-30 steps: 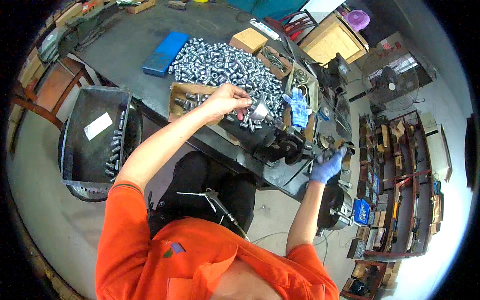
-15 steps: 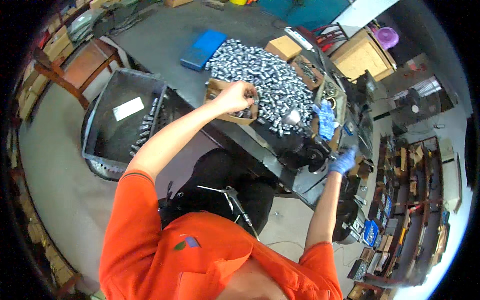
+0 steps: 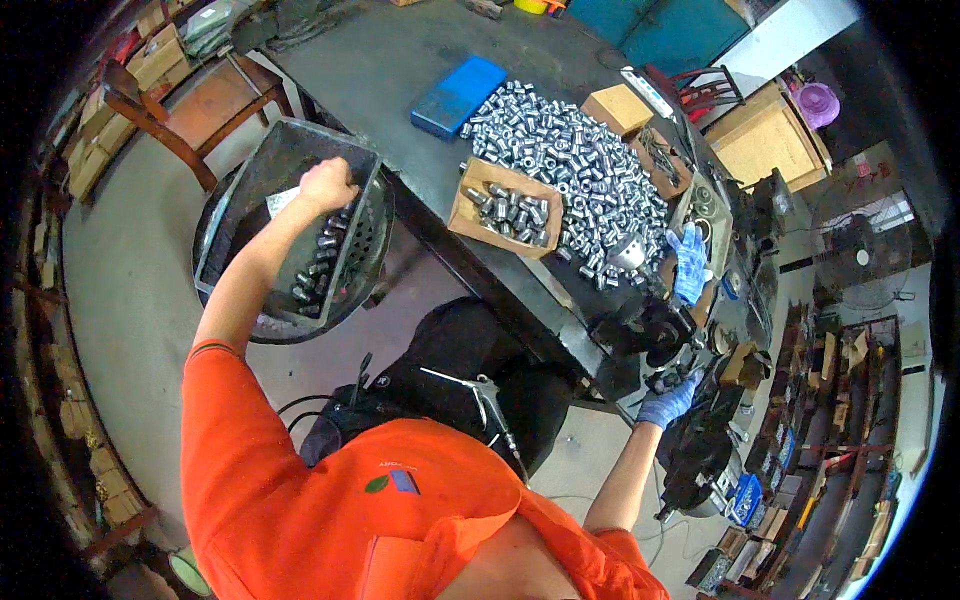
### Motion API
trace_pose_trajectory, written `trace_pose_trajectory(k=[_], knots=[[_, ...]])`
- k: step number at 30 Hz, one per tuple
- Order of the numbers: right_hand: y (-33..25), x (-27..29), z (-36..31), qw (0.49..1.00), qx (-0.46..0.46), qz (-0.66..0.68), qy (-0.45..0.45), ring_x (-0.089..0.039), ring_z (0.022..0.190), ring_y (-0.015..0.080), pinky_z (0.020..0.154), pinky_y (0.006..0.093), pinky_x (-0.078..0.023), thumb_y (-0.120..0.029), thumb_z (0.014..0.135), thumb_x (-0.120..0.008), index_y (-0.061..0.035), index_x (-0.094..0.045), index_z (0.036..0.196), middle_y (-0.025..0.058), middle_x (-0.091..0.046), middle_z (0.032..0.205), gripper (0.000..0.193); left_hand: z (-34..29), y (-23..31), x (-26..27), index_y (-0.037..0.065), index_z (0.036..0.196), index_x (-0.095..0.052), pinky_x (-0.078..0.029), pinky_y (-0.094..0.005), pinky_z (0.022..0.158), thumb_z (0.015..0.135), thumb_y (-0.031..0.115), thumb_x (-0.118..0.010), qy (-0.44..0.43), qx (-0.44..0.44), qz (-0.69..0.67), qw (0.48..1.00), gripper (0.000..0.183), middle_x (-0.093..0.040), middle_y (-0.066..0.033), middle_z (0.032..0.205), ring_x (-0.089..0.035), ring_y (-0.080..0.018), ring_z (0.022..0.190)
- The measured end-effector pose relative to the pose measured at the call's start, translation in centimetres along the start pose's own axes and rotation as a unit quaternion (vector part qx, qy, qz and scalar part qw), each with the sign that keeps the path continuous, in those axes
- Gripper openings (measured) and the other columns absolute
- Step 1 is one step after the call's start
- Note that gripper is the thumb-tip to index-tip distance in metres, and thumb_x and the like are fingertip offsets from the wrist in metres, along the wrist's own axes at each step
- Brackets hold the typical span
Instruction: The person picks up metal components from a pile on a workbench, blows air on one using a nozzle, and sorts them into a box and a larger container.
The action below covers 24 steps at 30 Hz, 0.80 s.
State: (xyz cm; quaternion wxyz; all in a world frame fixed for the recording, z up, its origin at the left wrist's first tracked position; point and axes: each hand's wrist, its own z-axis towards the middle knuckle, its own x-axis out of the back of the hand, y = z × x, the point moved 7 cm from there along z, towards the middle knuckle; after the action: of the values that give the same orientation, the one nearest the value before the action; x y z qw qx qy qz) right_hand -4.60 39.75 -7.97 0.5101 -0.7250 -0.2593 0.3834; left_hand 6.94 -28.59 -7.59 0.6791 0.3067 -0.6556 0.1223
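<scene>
My left hand is bare and reaches into the dark rectangular tray at the left. Its fingers are closed at the upper end of a row of small cylindrical metal parts; whatever they hold is hidden. A white paper lies in the tray, partly behind my wrist. My right hand, in a blue glove, is curled at a dark bench machine near the table's front edge. What its fingers grip cannot be made out. An open cardboard box with metal parts stands on the table between my hands.
A large heap of shiny metal sleeves covers the middle of the dark table. Around it are a blue case, a closed cardboard box and a blue-patterned glove. An air gun lies across my lap. A wooden chair stands at far left.
My left hand has moved from the cardboard box leftward into the tray, uncovering the box's contents. My right hand has come down toward me along the machine. The view has shifted slightly.
</scene>
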Motion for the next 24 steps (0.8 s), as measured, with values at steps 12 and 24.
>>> trace_pose_trajectory(k=[12, 24], knots=[[-0.7, -0.4, -1.3, 0.999, -0.009, -0.006, -0.031, -0.032, 0.042, 0.0048, 0.036, 0.0193, -0.023, -0.042, 0.086, -0.053, -0.0033, -0.059, 0.08, -0.0059, -0.037, 0.052, 0.039, 1.3, -0.9, -2.2, 0.006, 0.093, -0.062, -0.048, -0.0387, 0.079, 0.063, 0.016, -0.06, -0.078, 0.025, 0.024, 0.996, 0.032, -0.062, -0.016, 0.099, -0.059, -0.0303, 0.095], [-0.4, 0.1, -0.6, 1.0, 0.006, -0.028, 0.001, -0.034, 0.042, 0.0057, 0.038, 0.0189, -0.026, -0.045, 0.085, -0.052, -0.0001, -0.059, 0.08, -0.0029, -0.04, 0.052, 0.045, -0.1, 1.3, -2.1, 0.003, 0.084, -0.057, -0.048, -0.0424, 0.075, 0.059, 0.006, -0.068, 0.003, -0.108, 0.199, 0.974, 0.027, -0.059, -0.0161, 0.092, -0.061, -0.0308, 0.086]])
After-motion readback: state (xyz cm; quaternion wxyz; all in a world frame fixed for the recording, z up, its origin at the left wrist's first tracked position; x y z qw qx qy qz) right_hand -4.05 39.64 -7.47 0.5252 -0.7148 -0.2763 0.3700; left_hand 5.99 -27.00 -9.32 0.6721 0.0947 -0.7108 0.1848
